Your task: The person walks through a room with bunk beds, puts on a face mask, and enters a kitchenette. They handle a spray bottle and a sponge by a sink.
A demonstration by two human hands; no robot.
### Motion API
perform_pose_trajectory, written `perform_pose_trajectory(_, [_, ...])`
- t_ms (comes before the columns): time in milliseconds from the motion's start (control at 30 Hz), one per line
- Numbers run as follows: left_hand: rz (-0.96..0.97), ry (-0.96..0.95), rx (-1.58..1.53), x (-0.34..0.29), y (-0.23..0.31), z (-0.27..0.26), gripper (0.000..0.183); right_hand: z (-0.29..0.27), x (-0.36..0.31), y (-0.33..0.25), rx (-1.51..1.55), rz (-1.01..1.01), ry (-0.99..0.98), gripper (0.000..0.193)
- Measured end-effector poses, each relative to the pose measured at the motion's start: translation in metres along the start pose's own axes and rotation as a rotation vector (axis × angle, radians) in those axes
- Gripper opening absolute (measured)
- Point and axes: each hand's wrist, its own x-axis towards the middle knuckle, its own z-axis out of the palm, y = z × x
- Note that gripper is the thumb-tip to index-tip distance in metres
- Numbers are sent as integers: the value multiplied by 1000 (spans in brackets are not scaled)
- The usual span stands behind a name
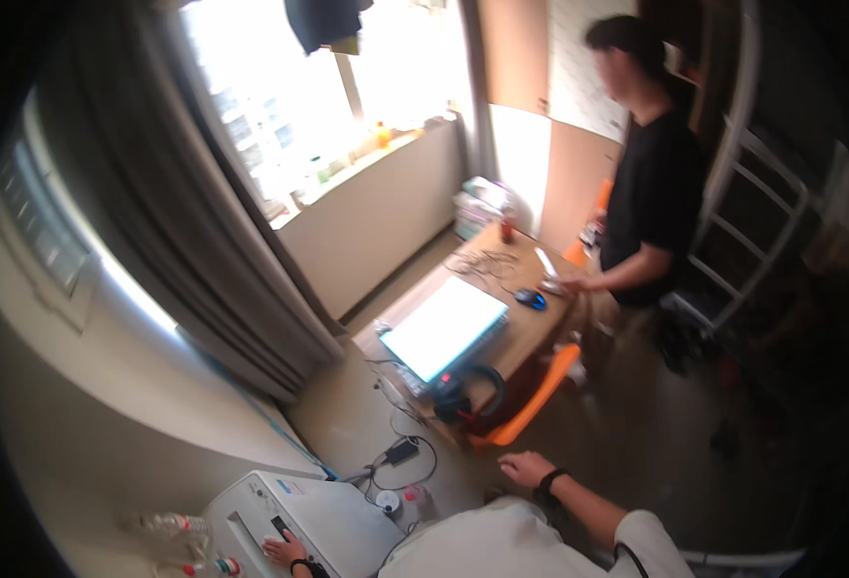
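Note:
My left hand (285, 550) lies on the top of a white boxy appliance (333, 515) at the lower left, beside its dark panel and long recess. Its fingers are stretched out and nothing shows in them. In the air to the right of my body, my right hand (528, 469) is empty, its fingers loosely extended below the orange chair. Dark bands circle both of my wrists. Clear plastic bottles (176, 525) stand or lie at the appliance's left side; the lower ones are partly cut off.
A wooden table (530, 332) carries a bright laptop (444, 329), a mouse (530, 299), headphones (477, 390) and cables. An orange chair (535, 400) is tucked against it. A person in black (651, 183) stands at its right, hand over the tabletop. A power adapter (402, 452) lies on the floor.

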Motion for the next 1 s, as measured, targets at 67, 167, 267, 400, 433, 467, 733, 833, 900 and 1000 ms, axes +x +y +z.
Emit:
perform_pose_trajectory(67, [56, 10, 70, 26, 17, -3, 97, -2, -18, 2, 25, 78, 20, 37])
perform_pose_trajectory(167, [-28, 88, 96, 60, 30, -13, 98, 12, -49, -3, 30, 169, 98, 37])
perform_pose_trajectory(267, [22, 89, 152, 75, 58, -17, 89, 29, -85, -11, 31, 272, 130, 37])
perform_pose_trajectory(400, [153, 156, 153, 65, 81, -25, 87, 52, -132, -39, 93, 353, 218, 38])
perform_pose_trajectory(433, [185, 171, 156, 60, 86, -28, 87, 57, -142, -46, 98, 368, 230, 38])
perform_pose_trajectory(467, [216, 189, 154, 54, 90, -31, 86, 63, -148, -53, 105, 380, 242, 38])
perform_pose_trajectory(733, [431, 248, 146, 25, 123, -46, 83, 98, -189, -64, 191, 473, 321, 38])
perform_pose_trajectory(833, [476, 256, 144, 22, 131, -48, 82, 100, -194, -60, 176, 449, 352, 38])
perform_pose_trajectory(900, [497, 258, 145, 19, 132, -47, 82, 96, -194, -59, 148, 455, 359, 38])
perform_pose_trajectory(1000, [516, 272, 155, 14, 131, -52, 81, 88, -191, -58, 116, 445, 376, 37])
